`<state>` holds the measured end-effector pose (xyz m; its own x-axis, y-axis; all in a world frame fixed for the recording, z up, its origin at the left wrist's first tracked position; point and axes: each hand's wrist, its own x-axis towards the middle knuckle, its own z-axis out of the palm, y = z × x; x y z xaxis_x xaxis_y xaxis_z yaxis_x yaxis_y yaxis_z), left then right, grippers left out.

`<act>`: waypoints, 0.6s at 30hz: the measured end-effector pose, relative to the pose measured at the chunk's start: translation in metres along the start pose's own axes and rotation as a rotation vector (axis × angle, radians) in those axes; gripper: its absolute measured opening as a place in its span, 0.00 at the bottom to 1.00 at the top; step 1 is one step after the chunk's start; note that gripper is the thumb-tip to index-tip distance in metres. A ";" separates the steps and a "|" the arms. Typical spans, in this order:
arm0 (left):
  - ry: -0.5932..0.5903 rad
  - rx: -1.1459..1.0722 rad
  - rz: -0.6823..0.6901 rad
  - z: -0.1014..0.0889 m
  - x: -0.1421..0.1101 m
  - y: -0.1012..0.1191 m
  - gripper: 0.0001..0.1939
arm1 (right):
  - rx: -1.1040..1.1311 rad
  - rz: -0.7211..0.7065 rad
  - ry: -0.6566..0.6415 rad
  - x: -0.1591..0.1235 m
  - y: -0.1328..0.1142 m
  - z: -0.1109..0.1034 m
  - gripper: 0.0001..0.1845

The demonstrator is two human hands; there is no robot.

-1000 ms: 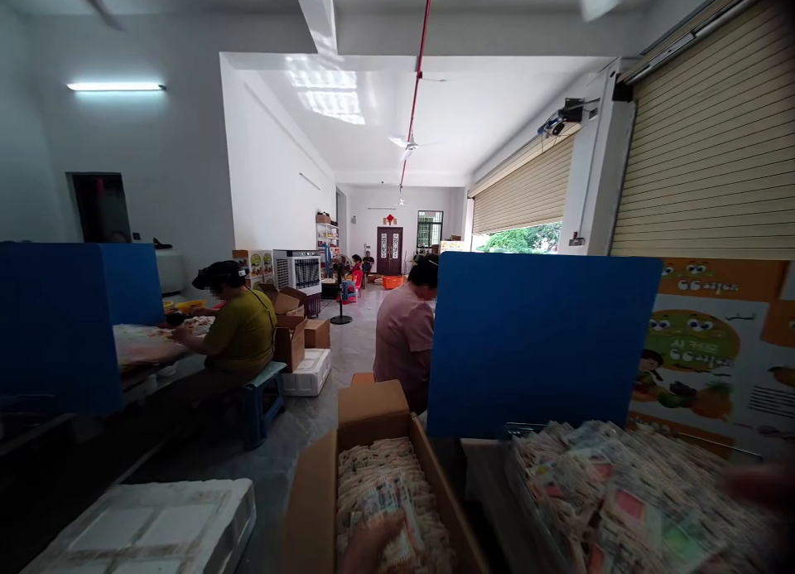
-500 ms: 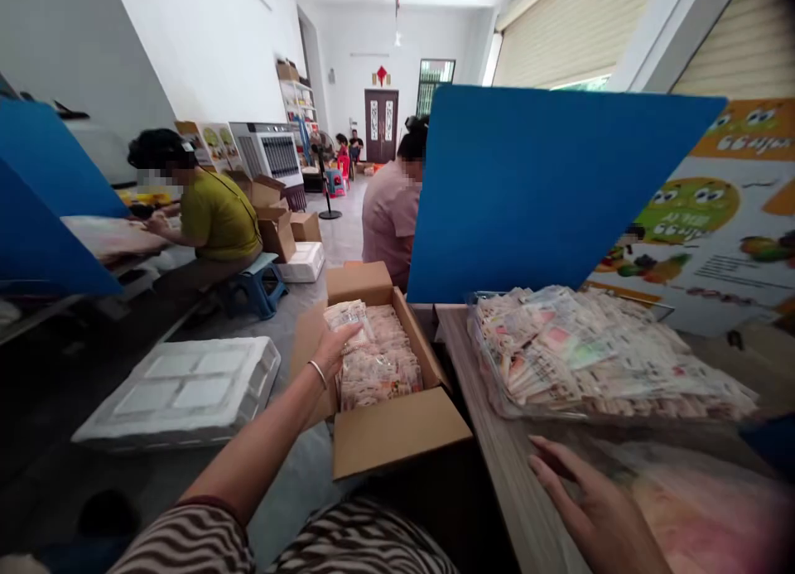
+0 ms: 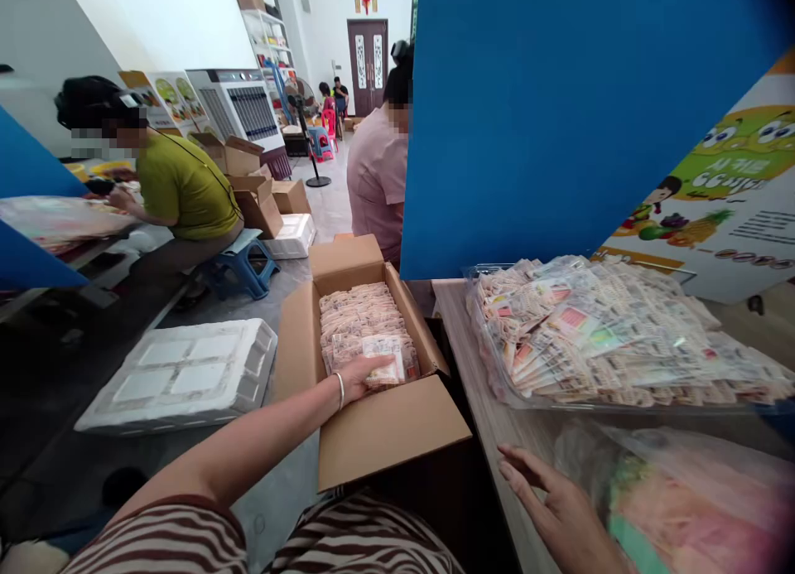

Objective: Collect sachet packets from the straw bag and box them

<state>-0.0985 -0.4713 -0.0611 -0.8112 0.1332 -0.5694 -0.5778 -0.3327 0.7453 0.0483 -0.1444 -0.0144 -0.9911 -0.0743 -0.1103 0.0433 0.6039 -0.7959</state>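
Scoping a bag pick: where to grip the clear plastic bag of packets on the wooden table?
Probably its left end, coming in from the table's left edge. The clear plastic bag of packets sits right beside that edge of the wooden table, while a second plastic bag crowds its near side. It's wide and heaped, so support under the packets rather than pinching the film.

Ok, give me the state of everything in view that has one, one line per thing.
Cardboard box: open, flaps folded out
Packets: stacked in rows inside the box
Left hand: palm down on the packets in the box
Right hand: fingers spread, beside the table edge
Clear bag of packets: heaped full, on the table
White foam slab: lying flat on the floor
Double door: shut
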 end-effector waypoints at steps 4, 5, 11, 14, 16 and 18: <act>-0.082 -0.017 -0.168 0.015 0.026 -0.007 0.25 | 0.045 0.054 -0.023 0.022 -0.003 0.011 0.25; -0.084 -0.006 -0.192 0.018 0.032 -0.009 0.25 | 0.051 0.062 -0.020 0.027 -0.003 0.013 0.25; 0.109 0.181 -0.063 0.023 0.062 -0.030 0.32 | 0.067 0.061 -0.082 0.054 -0.013 0.020 0.25; 0.198 0.295 0.034 0.022 0.071 -0.036 0.34 | 0.069 0.024 -0.095 0.070 -0.029 0.021 0.24; 0.209 0.343 0.046 0.022 0.072 -0.037 0.31 | 0.061 -0.015 -0.099 0.081 -0.039 0.024 0.22; 0.177 0.357 0.021 0.022 0.069 -0.037 0.26 | 0.060 -0.036 -0.090 0.088 -0.046 0.027 0.21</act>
<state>-0.1356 -0.4288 -0.1201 -0.8132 -0.0440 -0.5803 -0.5814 0.0163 0.8135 -0.0381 -0.1998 -0.0037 -0.9769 -0.1681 -0.1318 0.0177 0.5512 -0.8342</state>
